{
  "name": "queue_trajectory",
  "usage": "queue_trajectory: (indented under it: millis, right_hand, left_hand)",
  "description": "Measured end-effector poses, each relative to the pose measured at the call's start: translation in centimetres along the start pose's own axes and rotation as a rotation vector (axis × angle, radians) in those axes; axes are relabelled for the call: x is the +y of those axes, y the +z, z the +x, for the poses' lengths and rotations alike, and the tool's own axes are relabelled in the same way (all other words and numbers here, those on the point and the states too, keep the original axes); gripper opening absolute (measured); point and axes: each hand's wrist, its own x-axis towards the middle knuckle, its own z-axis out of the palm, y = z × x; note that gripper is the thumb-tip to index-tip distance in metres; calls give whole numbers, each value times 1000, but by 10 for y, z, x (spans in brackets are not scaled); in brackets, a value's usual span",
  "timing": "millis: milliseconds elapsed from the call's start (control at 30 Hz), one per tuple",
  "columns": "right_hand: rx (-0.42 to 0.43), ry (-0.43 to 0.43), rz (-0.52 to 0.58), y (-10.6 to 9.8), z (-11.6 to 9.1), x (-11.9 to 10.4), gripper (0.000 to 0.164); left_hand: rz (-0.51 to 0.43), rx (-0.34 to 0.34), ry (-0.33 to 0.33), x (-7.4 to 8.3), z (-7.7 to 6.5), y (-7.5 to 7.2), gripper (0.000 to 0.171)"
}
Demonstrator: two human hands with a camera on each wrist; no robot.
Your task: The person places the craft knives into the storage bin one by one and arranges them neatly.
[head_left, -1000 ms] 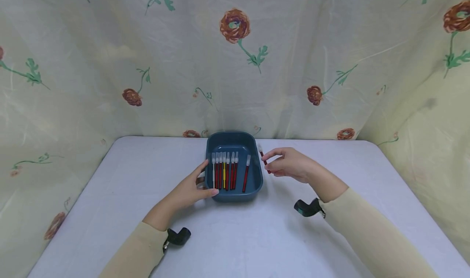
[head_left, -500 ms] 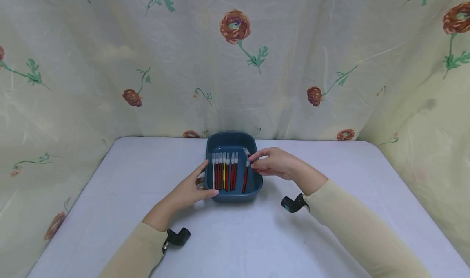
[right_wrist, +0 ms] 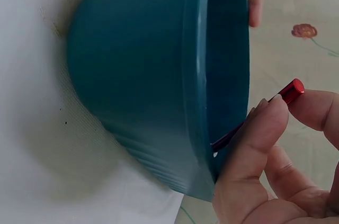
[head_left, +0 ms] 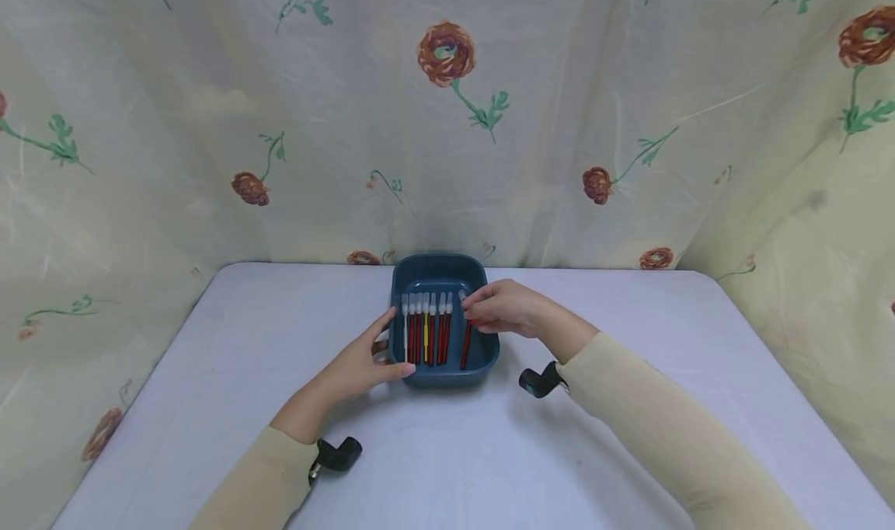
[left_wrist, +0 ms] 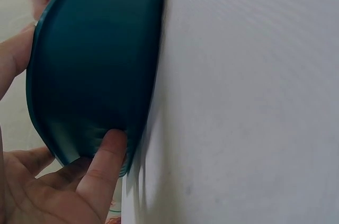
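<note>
A dark blue rectangular bin (head_left: 447, 378) stands at the back middle of the table. Several slim sticks (head_left: 426, 332) with translucent caps lie side by side along its left half, mostly red, one white and one yellow. Another red stick (head_left: 465, 347) lies apart on the right. My left hand (head_left: 363, 359) holds the bin's near left corner, thumb (left_wrist: 110, 147) against the outer wall. Over the right rim, my right hand (head_left: 506, 308) pinches one more red stick (right_wrist: 288, 94) between thumb and fingers, its far end pointing into the bin.
The bin rests on a white-covered table (head_left: 294, 305), close to the back edge. Behind it hangs a pale curtain (head_left: 336, 126) with a flower print. A small black wrist camera (head_left: 538, 381) sticks out below the right sleeve, another wrist camera (head_left: 339, 454) by the left.
My right hand has moved left from beside the bin to over its right part, carrying the red stick. My left hand has stayed at the bin's corner.
</note>
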Motion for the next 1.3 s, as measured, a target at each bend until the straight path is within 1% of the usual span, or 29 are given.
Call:
queue_trajectory:
  millis: [200,333,600,767,1000,1300]
  right_hand:
    - [12,23,0,2,6,-2,37]
    - [6,26,-1,3,9,-3,37]
    - [17,17,-40,9,7,-8,36]
    - [30,23,-56,11,8,-9,34]
    - [42,17,-69,11,8,-8,32]
    - [52,3,-74,10,4,-5,31]
  left_hand:
    - [2,-2,-10,0,1,1,104]
    - [1,-4,-8,0,0,0,105]
    - [-11,-9,3,0,-1,-1,105]
    - [4,-4,0,0,-1,0,105]
    - [13,-2,-10,2,0,1,105]
    - [8,-3,4,2,-2,1,103]
